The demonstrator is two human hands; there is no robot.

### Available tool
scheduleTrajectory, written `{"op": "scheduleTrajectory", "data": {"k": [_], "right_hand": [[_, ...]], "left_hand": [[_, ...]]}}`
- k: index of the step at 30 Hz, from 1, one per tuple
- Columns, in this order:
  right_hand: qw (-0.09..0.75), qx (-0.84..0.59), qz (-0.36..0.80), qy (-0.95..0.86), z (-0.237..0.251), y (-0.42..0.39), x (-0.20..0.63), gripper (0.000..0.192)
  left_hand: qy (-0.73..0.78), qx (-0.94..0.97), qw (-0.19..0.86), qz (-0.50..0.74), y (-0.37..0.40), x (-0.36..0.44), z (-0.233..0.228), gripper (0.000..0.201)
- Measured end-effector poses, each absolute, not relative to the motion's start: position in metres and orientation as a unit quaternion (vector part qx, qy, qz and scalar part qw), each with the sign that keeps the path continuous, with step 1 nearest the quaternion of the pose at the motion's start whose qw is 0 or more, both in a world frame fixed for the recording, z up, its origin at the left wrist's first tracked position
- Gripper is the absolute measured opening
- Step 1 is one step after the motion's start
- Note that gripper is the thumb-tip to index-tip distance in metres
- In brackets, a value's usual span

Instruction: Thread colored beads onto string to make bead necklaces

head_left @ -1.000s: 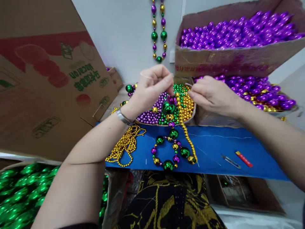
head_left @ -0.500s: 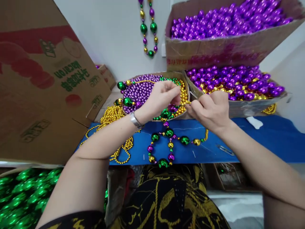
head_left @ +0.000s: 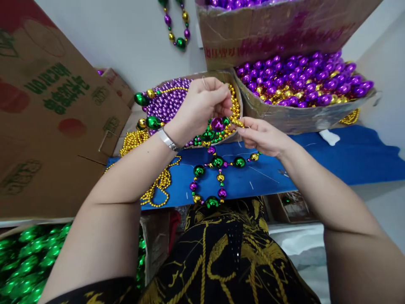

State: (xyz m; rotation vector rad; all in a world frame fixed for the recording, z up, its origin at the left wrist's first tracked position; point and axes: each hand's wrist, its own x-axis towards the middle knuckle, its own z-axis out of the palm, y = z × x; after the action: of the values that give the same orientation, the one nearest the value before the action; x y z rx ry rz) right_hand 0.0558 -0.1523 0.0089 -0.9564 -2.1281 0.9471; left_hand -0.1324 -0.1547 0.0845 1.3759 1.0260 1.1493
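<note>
Left hand (head_left: pixel 202 103) pinching the top of a necklace (head_left: pixel 213 169) near its purple bead (head_left: pixel 217 123); right hand (head_left: pixel 261 137) closed on the gold strand end (head_left: pixel 236 122) just beside it. Necklace hanging down over the blue table (head_left: pixel 316 164). Looks like joining or tying at the top; next move calls for fine fingertip work on thin thread. Bead tray (head_left: pixel 164 101) sitting right behind the hands, purple bead box (head_left: pixel 300 114) to the right, gold strands (head_left: pixel 158 185) lying left, crowding the space.

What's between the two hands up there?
In the head view, a short run of small gold beads and a big purple bead sit between the left hand and right hand.
</note>
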Motion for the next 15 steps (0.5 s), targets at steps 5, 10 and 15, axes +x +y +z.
{"op": "scheduleTrajectory", "data": {"k": [5,10,15], "right_hand": [[0.348,-0.446,-0.015,-0.824,-0.011,-0.154,0.049,0.029],[0.329,-0.441,-0.215,-0.807,-0.044,-0.142,0.043,0.031],[0.398,-0.431,-0.172,-0.792,-0.059,-0.137,0.028,0.025]], "left_hand": [[0.428,0.647,0.449,0.443,-0.164,-0.140,0.065,0.020],[0.452,0.686,0.444,0.358,-0.164,-0.149,0.046,0.017],[0.412,0.690,0.498,0.325,-0.164,-0.156,0.041,0.019]]}}
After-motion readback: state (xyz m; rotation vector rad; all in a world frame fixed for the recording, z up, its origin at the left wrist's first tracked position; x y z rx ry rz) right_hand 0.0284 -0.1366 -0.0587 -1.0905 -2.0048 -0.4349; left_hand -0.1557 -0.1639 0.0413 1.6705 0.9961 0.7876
